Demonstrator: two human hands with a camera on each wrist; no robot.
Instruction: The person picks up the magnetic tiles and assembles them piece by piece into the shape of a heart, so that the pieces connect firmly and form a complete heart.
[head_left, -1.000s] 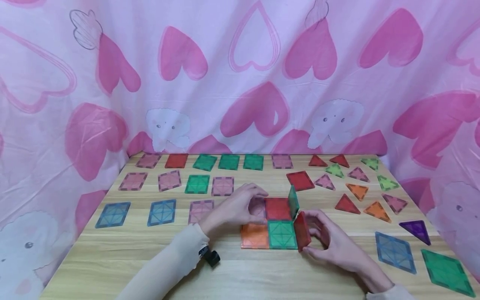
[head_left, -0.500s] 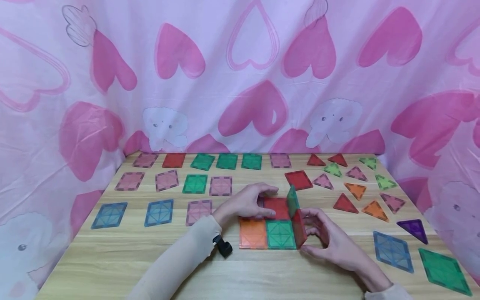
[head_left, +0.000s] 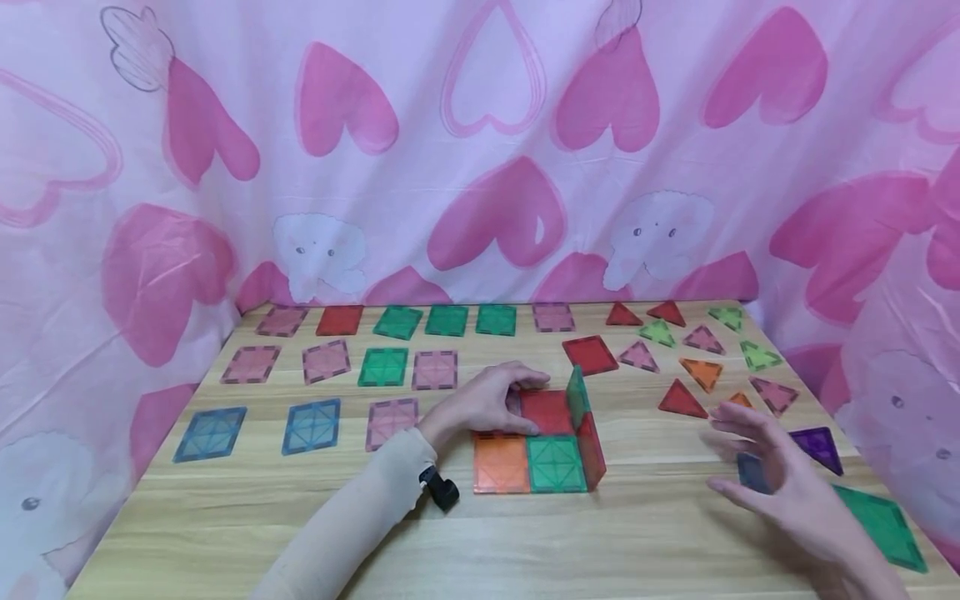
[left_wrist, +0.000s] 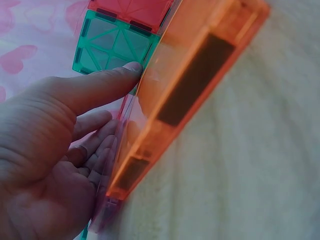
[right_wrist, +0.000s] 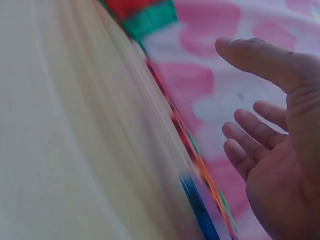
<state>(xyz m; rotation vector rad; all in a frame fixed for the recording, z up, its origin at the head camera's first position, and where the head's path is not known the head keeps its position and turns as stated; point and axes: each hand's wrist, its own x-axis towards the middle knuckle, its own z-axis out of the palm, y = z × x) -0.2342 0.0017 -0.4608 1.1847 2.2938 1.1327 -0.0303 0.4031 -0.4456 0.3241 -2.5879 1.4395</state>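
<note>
My left hand rests over the back left of a flat block of magnetic tiles, mostly covering a pinkish tile. Around it lie a red square, an orange square and a green square. Along the block's right side stand a green tile and a red tile on edge. In the left wrist view the thumb lies straight, close to the orange tile's face. My right hand, fingers apart and holding nothing, hovers over a blue square tile, which it partly hides.
Loose square tiles, such as a blue one and a pink one, lie left and behind. Triangles, including a red one and a purple one, lie at the right. A large green tile sits near the right edge.
My right hand has let go of the upright red tile and moved right to the blue tile. The red tile stands by itself. My left hand shifted slightly right, then stayed on the block.
</note>
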